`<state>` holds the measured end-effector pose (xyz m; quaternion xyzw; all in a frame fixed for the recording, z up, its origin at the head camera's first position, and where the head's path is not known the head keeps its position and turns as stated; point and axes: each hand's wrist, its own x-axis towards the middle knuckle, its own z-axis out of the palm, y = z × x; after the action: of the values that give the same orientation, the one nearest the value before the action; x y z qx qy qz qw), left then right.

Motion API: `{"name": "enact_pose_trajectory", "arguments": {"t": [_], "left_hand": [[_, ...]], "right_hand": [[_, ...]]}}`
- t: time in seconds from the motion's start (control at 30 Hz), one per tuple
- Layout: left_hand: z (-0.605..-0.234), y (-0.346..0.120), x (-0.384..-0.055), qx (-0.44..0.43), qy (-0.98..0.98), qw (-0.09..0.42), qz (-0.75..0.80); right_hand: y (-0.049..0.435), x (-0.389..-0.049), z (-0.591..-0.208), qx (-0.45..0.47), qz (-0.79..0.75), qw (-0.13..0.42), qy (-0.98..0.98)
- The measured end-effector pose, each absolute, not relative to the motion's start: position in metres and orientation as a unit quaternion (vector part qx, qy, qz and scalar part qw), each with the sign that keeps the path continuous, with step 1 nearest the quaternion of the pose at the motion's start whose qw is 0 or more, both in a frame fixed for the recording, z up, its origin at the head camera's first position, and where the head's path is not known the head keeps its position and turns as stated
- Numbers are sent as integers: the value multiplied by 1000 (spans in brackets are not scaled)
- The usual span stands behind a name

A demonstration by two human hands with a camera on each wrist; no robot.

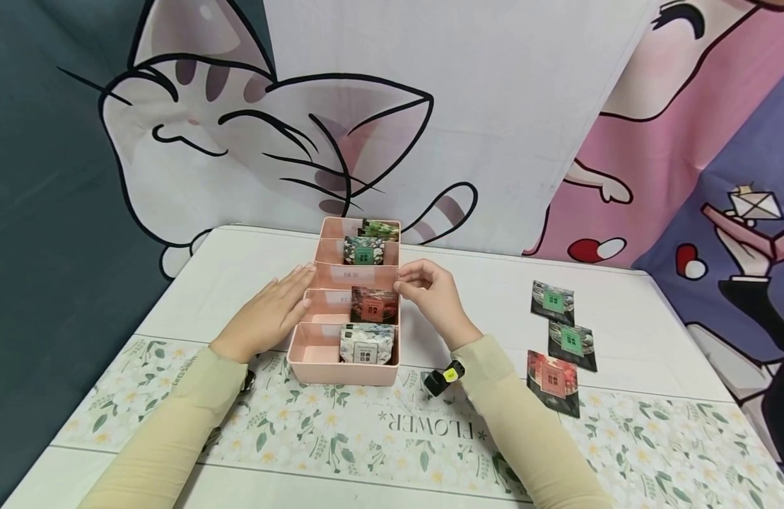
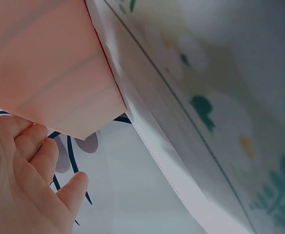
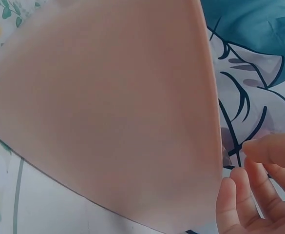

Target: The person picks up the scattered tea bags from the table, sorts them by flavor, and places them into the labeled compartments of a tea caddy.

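Note:
A pink divided storage box stands lengthwise on the table, its compartments in a row from front to back. My left hand rests along its left side, fingers extended; in the left wrist view, the left hand touches the box's edge. At the right rim is my right hand, loosely bent, with nothing visible between thumb and fingers. Inside the box are a white sachet in front, a dark red sachet, a dark green-labelled sachet and green sachets at the back. The middle compartment shows only a paper label.
Right of the box, two black sachets with green labels and a red-and-black sachet lie flat on the table. A flowered strip crosses the table's front. Behind hangs a cat-printed cloth.

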<state>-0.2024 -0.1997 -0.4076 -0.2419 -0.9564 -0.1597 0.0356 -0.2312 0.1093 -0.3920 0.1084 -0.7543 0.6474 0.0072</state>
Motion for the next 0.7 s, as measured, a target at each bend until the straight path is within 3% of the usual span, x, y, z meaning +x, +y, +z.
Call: {"name": "enact_pose_trajectory", "arguments": {"t": [0.7], "left_hand": [[-407,-199,-202,-240,-957,28,-161]], "right_hand": [[160,-202,-373,155,517,31,-841]]}}
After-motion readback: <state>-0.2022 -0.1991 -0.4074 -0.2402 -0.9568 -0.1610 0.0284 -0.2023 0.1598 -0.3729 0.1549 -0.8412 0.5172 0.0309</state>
